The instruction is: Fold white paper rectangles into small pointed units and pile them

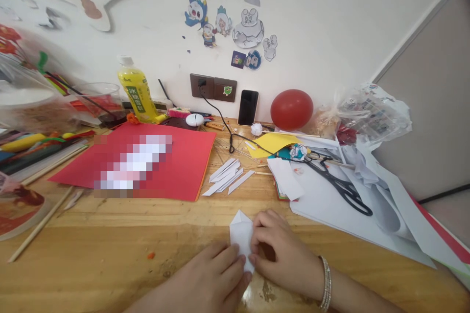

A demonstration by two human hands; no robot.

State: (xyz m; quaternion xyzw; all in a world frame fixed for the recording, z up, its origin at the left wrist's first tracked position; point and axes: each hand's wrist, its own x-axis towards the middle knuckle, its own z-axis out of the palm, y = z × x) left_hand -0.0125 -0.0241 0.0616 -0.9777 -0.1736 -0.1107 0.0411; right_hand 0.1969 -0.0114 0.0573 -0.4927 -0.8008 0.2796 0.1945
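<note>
A small folded piece of white paper [241, 233] lies on the wooden table [110, 244] near its front edge. My left hand [209, 279] presses on the paper's near edge with its fingers together. My right hand [281, 249], a silver bracelet on its wrist, pinches the paper's right side with curled fingers. Both hands meet at the paper's lower right corner, which they cover.
A red sheet [176, 166] lies behind, with several white paper strips [225, 174] beside it. Black scissors [345, 188] rest on a pile of white paper [330, 205] at right. A yellow bottle [137, 93], phone [248, 107], red balloon [291, 109] and cable stand by the wall.
</note>
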